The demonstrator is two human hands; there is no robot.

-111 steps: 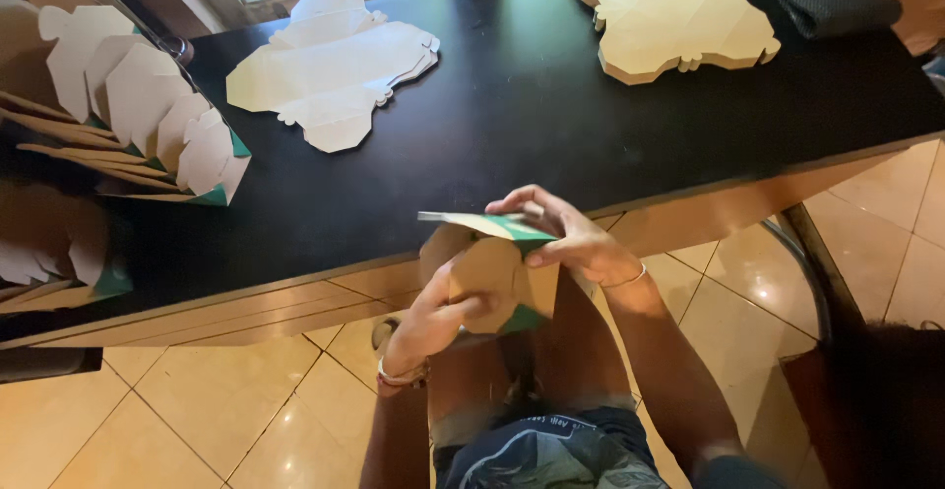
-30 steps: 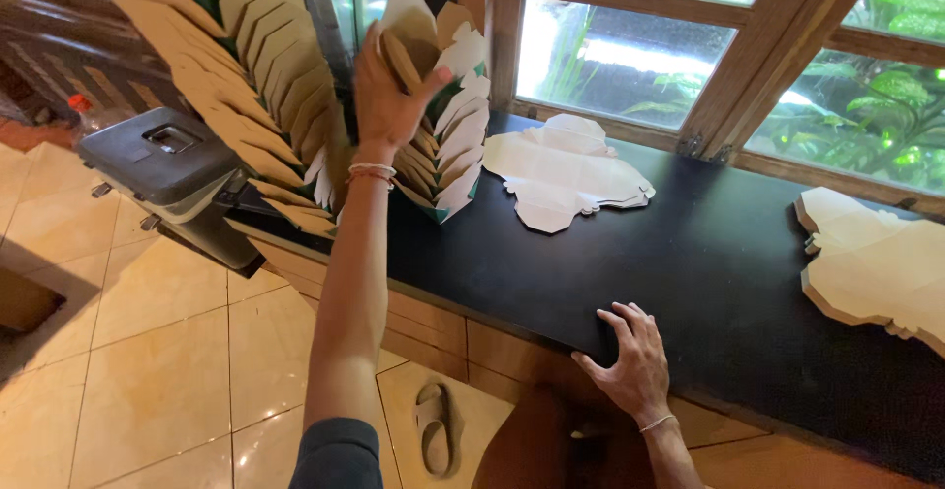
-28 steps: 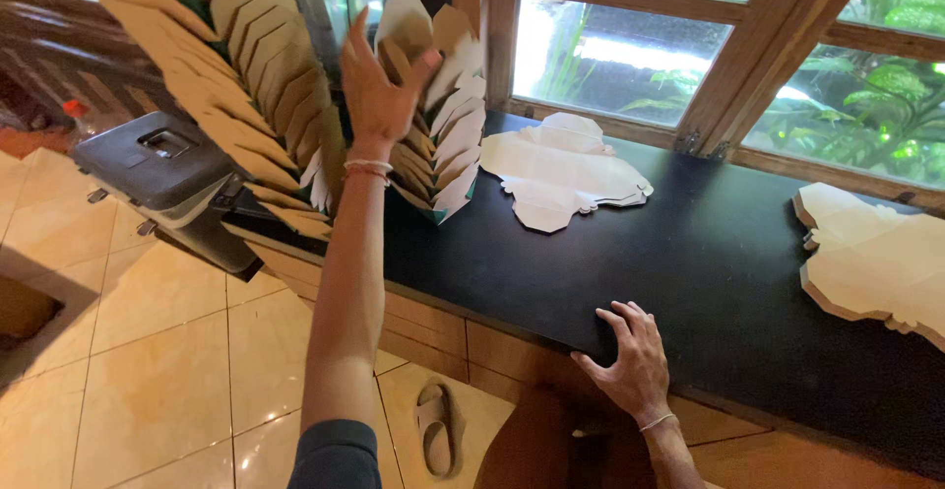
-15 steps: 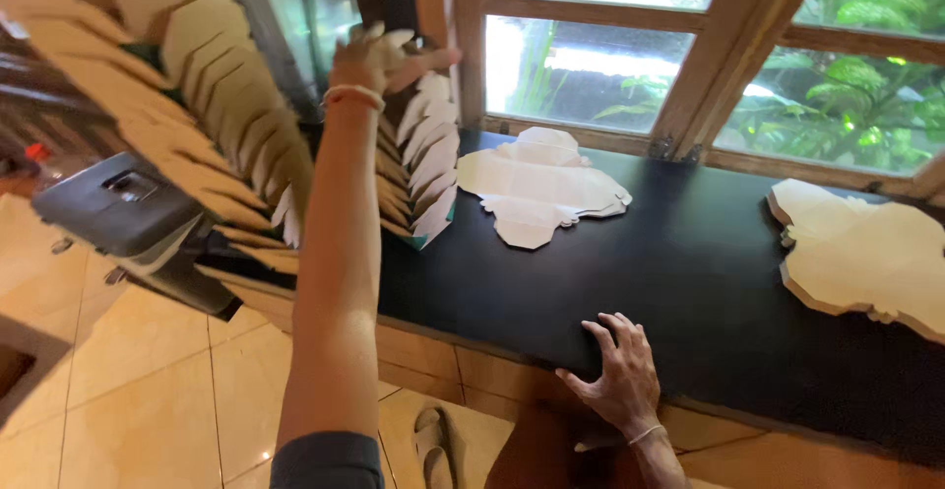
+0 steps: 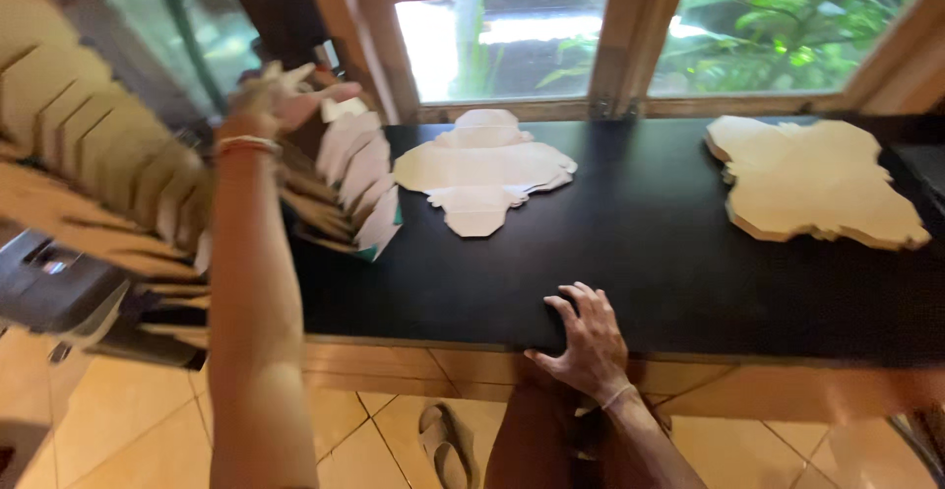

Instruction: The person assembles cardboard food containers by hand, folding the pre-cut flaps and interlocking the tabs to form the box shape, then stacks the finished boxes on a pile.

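Beside sunlit windows, our left hand [image 5: 281, 105], fingers apart, touches the stacked cartons [image 5: 354, 189]; our right hand [image 5: 588, 343] rests spread on the black table [image 5: 650, 253].

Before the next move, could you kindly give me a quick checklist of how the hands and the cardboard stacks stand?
1. Left hand at the top of the nested folded boxes: ok, though blurred.
2. Left hand's grip on a box: cannot tell.
3. Right hand resting flat on the edge of the black counter, holding nothing: ok.
4. White flat cutouts lying within reach: ok.
5. Brown flat stack fully on the counter: ok.
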